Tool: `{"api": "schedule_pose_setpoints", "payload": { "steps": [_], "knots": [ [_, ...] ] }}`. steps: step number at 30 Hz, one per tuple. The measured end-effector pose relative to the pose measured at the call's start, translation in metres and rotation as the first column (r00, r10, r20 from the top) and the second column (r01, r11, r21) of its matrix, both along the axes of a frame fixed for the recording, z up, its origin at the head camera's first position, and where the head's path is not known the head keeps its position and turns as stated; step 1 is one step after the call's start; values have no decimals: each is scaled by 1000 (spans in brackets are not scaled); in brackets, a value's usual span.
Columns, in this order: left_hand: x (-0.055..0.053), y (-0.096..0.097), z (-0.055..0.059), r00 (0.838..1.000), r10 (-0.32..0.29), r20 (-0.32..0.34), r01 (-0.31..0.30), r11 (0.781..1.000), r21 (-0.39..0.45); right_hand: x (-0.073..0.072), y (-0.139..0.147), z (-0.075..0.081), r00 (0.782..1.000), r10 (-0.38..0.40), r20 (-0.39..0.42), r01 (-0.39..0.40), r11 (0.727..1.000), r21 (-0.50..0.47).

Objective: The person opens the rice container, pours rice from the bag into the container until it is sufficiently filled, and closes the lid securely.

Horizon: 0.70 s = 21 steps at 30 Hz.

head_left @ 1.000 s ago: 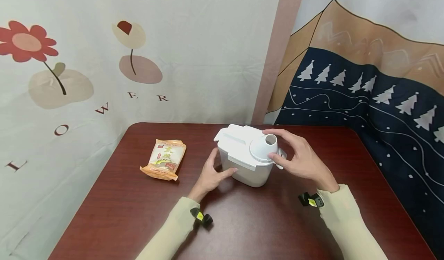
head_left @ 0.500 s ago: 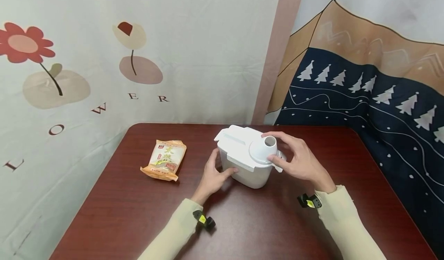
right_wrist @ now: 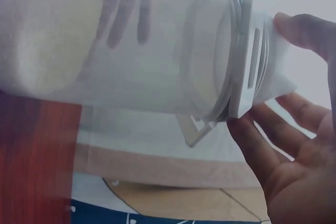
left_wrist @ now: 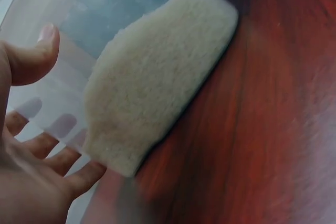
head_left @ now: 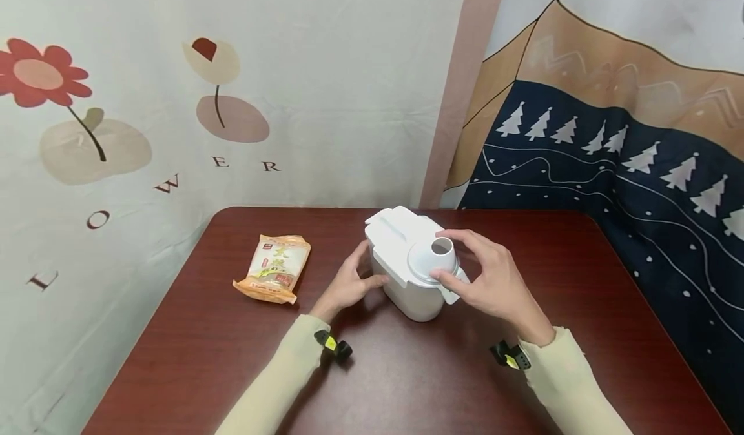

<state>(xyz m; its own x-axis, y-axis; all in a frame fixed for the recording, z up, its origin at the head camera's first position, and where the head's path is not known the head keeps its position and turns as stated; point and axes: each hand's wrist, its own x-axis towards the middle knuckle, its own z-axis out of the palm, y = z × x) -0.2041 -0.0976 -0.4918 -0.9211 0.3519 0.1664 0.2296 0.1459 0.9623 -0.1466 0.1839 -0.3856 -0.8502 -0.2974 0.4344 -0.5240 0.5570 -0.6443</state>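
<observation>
A translucent storage container (head_left: 415, 299) with a white lid (head_left: 391, 238) sits on the table, part filled with pale grains (left_wrist: 152, 72) that look like rice. My left hand (head_left: 347, 283) holds its left end, thumb on the near side; in the left wrist view its fingers show through the clear wall. On the lid's right end is a white domed cap (head_left: 421, 261) with a round opening at its top. My right hand (head_left: 494, 280) grips this cap between thumb and fingers. In the right wrist view, a lid clip (right_wrist: 193, 129) hangs out from the container's rim.
Left of the container lies an orange and white food packet (head_left: 274, 268), sealed at both ends. The reddish-brown table (head_left: 407, 383) reaches back to a printed curtain (head_left: 349, 99). A dark blue curtain (head_left: 581, 164) with white trees hangs at the right.
The container has turned slightly, its capped end swinging left and toward me. Both hands have moved along with it, keeping their hold. The packet stays in place.
</observation>
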Motion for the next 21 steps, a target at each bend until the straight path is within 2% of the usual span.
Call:
{"api": "schedule_pose_setpoints", "payload": {
  "steps": [5, 10, 14, 18, 21],
  "knots": [
    [-5, -3, 3, 999, -50, 21, 50, 999, 9, 3, -3, 2, 999, -22, -25, 23, 999, 31],
    [1, -5, 3, 1000, -26, 15, 26, 999, 28, -3, 4, 6, 998, 57, -7, -56, 995, 79],
    [15, -1, 4, 998, 54, -10, -54, 998, 29, -11, 10, 6, 987, 159, 28, -161, 982, 95],
    [33, 9, 5, 986, 166, -23, -166, 986, -6, -19, 14, 6, 965, 254, 59, -259, 962, 91],
    [42, 18, 6, 981, 193, -29, -193, 981, 14, -22, 15, 6, 956, 283, 74, -289, 953, 88]
  ]
}}
